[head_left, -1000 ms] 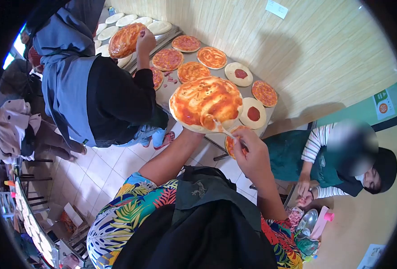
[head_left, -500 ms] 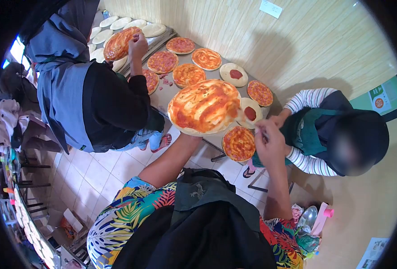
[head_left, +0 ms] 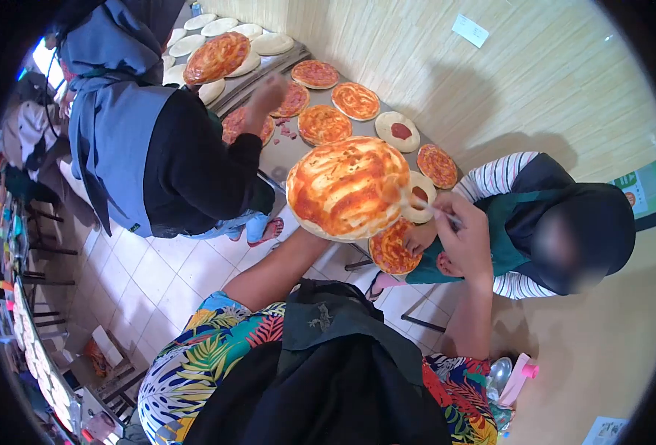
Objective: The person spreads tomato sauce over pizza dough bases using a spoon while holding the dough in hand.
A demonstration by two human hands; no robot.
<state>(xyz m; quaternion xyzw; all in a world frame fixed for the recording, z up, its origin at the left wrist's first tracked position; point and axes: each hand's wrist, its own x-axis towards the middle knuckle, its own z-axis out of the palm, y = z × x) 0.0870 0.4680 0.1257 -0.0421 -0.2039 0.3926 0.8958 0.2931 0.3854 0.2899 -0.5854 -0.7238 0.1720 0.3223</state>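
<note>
Over the near edge of the grey table [head_left: 272,158], we hold the sauced pizza crust [head_left: 346,185] on our hidden left hand, whose grip we cannot tell, presumably so the spoon [head_left: 423,202] pinched in our right hand [head_left: 465,239] can reach its top.

The left hand is lost from view, its forearm [head_left: 280,265] running out of sight under the sauced base [head_left: 346,188]! Over at the right hand [head_left: 463,231], the spoon [head_left: 424,205] is a pale smear at its far end, its bowl impossible to pick out. Behind it, a sauce-dotted round [head_left: 421,181] is partly covered. Up on the wall, the card [head_left: 469,30] is too small to read; down low, a paper sheet [head_left: 604,432] gets sliced by the bottom edge!
</note>
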